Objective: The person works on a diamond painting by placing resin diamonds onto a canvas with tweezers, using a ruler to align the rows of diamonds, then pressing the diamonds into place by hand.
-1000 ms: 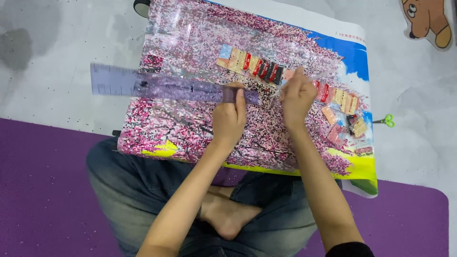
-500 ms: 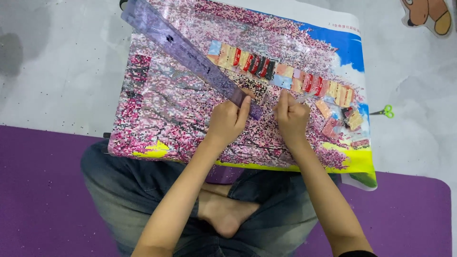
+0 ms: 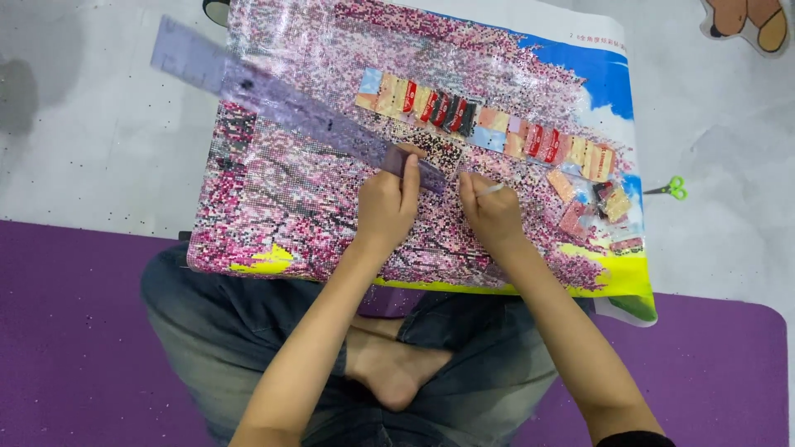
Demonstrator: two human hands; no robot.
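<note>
A large diamond-painting canvas (image 3: 306,199), pink blossoms with blue sky and a yellow strip, rests across my lap. My left hand (image 3: 386,203) grips the near end of a long clear purple ruler (image 3: 273,103), which slants up to the canvas's far left corner. My right hand (image 3: 490,213) is closed around a thin white pen tool (image 3: 490,189), its tip near the ruler's end. Behind both hands a row of small bead packets (image 3: 489,128), red, black, peach and blue, lies on the canvas.
Small green scissors (image 3: 669,189) lie on the grey floor right of the canvas. A brown bear-shaped cutout (image 3: 749,23) sits at the top right. I sit cross-legged in jeans on a purple mat (image 3: 74,348). More packets (image 3: 592,211) cluster at the canvas's right.
The ruler's far end swung up toward the top corner, then back down left. My right hand dropped from the packet row toward the ruler's near end.
</note>
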